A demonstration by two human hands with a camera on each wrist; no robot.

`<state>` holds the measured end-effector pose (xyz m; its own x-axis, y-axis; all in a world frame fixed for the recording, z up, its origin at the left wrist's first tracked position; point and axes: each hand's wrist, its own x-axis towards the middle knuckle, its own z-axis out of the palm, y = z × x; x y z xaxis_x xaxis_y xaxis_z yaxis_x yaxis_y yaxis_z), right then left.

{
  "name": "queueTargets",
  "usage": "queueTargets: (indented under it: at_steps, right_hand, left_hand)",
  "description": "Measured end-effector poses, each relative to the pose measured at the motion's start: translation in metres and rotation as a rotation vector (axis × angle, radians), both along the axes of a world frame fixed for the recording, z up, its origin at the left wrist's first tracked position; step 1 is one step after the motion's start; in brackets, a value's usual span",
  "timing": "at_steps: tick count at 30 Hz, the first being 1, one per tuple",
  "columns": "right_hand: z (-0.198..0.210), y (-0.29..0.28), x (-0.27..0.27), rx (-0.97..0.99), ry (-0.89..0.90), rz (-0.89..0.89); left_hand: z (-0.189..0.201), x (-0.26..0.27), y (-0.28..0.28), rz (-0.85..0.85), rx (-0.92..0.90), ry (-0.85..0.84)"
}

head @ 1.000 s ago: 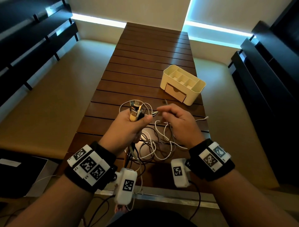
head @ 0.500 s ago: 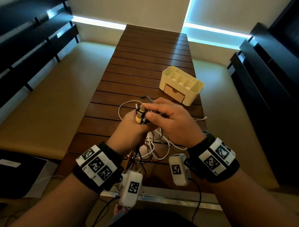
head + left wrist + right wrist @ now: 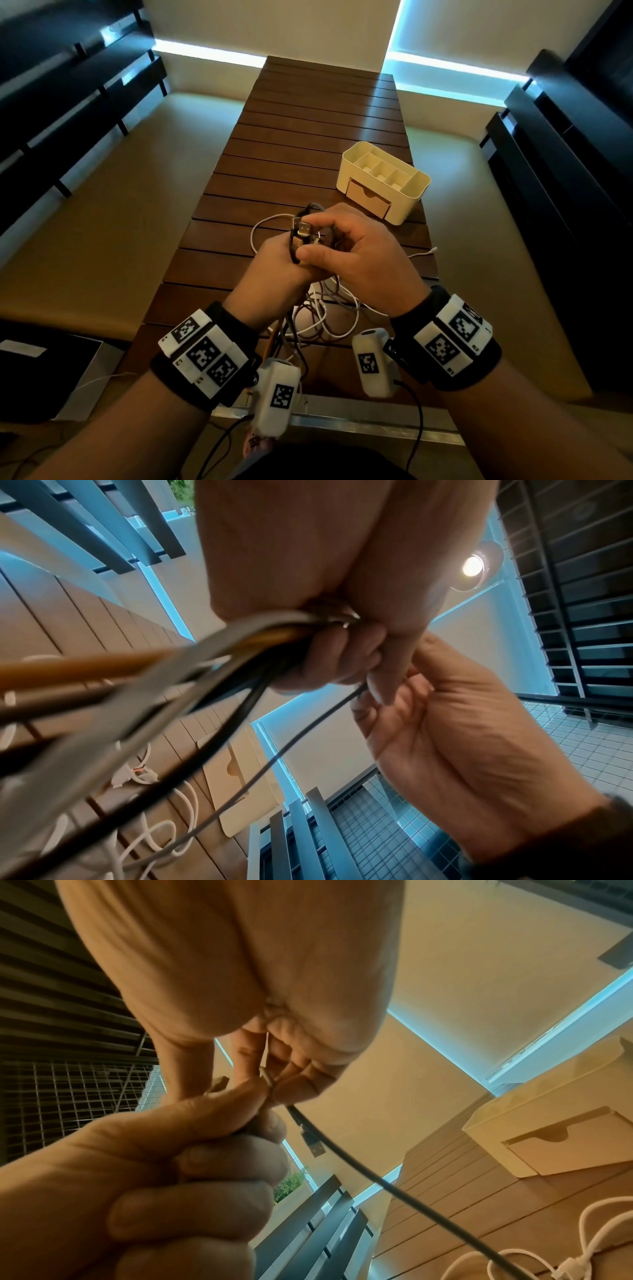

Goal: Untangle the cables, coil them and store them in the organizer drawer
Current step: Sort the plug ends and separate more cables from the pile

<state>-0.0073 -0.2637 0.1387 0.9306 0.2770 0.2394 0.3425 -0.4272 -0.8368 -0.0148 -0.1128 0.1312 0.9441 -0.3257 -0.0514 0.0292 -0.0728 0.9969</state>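
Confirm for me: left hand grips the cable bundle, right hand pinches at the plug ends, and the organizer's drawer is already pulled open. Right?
Not quite. The drawer of the organizer is closed, its front flush with the body in the head and right wrist views. The rest holds: the left hand grips the cable bundle, and the right hand pinches at the plug ends.

You have two hands at the centre of the head view: your left hand (image 3: 274, 270) and your right hand (image 3: 363, 253). One organizer (image 3: 407, 202) stands at the right of the frame, with one drawer (image 3: 368, 202) in its front and four small open compartments plus one long one on top. The cables (image 3: 329, 308) form one tangle; how many there are you cannot count.
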Motion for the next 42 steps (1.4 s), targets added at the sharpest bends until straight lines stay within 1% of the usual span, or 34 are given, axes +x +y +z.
queueTargets:
  at_steps: [2,4,7,9,12,15,17,20,22,25,28,31,34,36,40,42]
  right_hand:
    - [-0.001,0.000,-0.002,0.094,0.015,-0.044]
    - [-0.002,-0.003,-0.004,0.140,0.035,-0.098]
    - [-0.006,-0.010,-0.005,0.102,0.081,-0.093]
    - [-0.008,-0.010,-0.006,0.074,0.065,-0.061]
    - [-0.008,-0.009,-0.004,0.074,0.040,-0.059]
    - [-0.007,-0.010,-0.004,0.074,0.030,-0.053]
    - [-0.007,-0.010,-0.005,0.126,0.025,-0.073]
    - [-0.008,-0.007,-0.008,0.212,0.007,-0.090]
    - [-0.010,-0.006,-0.010,0.226,0.040,-0.065]
    - [-0.016,-0.006,-0.016,0.225,0.112,0.018]
    - [-0.025,-0.008,-0.022,0.146,0.148,0.060]
    - [-0.029,-0.012,-0.026,0.064,0.184,0.090]
    - [-0.029,-0.015,-0.027,-0.007,0.239,0.108]
    - [-0.028,-0.016,-0.027,0.005,0.259,0.085]
    - [-0.021,-0.013,-0.027,0.043,0.244,0.031]
    - [-0.020,-0.008,-0.027,0.014,0.214,0.030]
  left_hand:
    - [-0.004,0.001,0.002,0.017,-0.018,0.008]
    - [-0.006,0.002,0.004,0.034,-0.026,0.008]
    - [-0.008,0.003,0.006,0.048,-0.022,0.005]
    - [-0.010,0.005,0.007,0.045,-0.020,0.019]
    - [-0.012,0.006,0.007,0.043,-0.024,0.033]
    - [-0.012,0.007,0.007,0.024,-0.012,0.005]
    - [-0.013,0.007,0.006,0.040,-0.018,-0.018]
    - [-0.019,0.009,0.009,0.146,-0.155,0.069]
    - [-0.023,0.011,0.011,0.201,-0.266,0.128]
    - [-0.025,0.013,0.014,0.216,-0.389,0.190]
    - [-0.023,0.013,0.015,0.212,-0.478,0.233]
    - [-0.021,0.011,0.016,0.206,-0.444,0.218]
    - [-0.020,0.011,0.016,0.157,-0.385,0.175]
    - [-0.019,0.009,0.014,0.136,-0.363,0.165]
    - [-0.016,0.006,0.011,0.122,-0.313,0.116]
    - [-0.017,0.004,0.008,0.134,-0.293,0.096]
